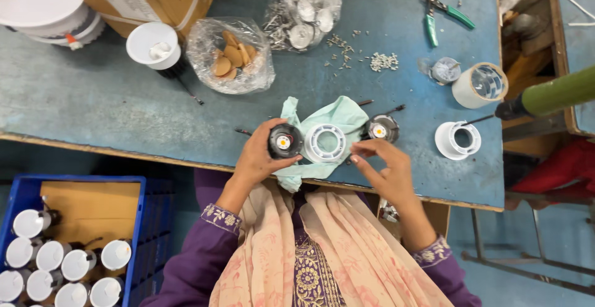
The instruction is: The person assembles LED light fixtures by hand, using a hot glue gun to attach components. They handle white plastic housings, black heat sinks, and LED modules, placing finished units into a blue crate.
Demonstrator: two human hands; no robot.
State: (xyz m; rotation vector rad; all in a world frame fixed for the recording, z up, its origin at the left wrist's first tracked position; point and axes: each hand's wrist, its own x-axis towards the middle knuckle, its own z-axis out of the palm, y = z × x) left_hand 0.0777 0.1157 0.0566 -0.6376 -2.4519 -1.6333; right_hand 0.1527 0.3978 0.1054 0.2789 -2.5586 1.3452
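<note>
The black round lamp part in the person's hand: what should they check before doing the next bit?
1. Left hand grips the black round lamp part: ok.
2. Right hand is free, fingers beside the white ring: ok.
3. White ring rests flat on the green cloth: ok.
4. Second dark part is within reach: ok.
5. Loose screws are clear of the hands: ok.
6. Lamp part's wires are intact: cannot tell.

Cloth [338, 116]: lying on the worktop [93, 102] at its near edge.
Ring [325, 142]: sitting on the cloth, between the two hands.
Left hand [259, 156]: gripping a round lamp body [284, 141] left of the ring.
Right hand [385, 169]: hovering right of the ring, just before a second lamp body [381, 128].
Crate [80, 236]: standing below the worktop, left of the person.
</note>
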